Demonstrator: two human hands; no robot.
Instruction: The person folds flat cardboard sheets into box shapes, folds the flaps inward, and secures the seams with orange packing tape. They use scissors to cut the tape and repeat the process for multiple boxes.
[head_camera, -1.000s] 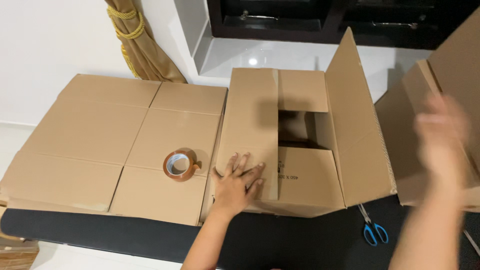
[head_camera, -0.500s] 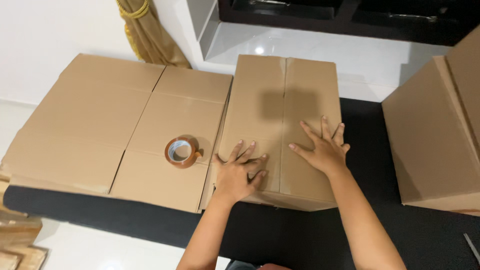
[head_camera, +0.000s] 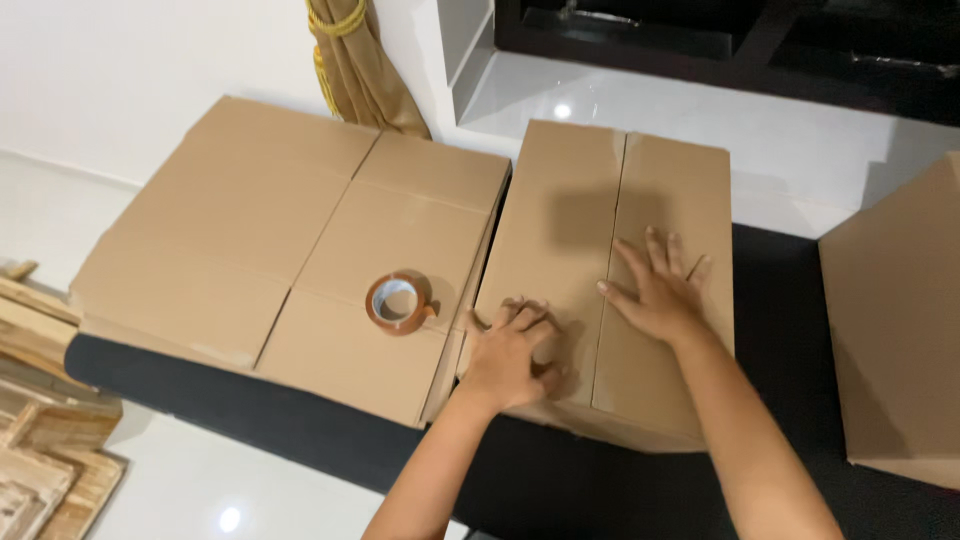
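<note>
A brown cardboard box (head_camera: 570, 200) stands on a black mat with its two top flaps folded down, meeting in a centre seam. My left hand (head_camera: 510, 350) rests on the left flap near the front, fingers curled loosely, holding nothing. My right hand (head_camera: 655, 285) lies flat on the right flap beside the seam, fingers spread. A roll of brown tape (head_camera: 398, 303) lies just left of the box, on a stack of flattened cardboard (head_camera: 250, 240).
Another cardboard box (head_camera: 895, 330) stands at the right edge. The black mat (head_camera: 560, 480) covers the floor under the boxes. Wooden pieces (head_camera: 40, 450) lie at the lower left. A tied tan curtain (head_camera: 355, 60) hangs by the white wall behind.
The box flaps, open a second ago, are now folded down. My right hand came down onto the right flap. My left hand's fingers curled in and slid slightly toward the front.
</note>
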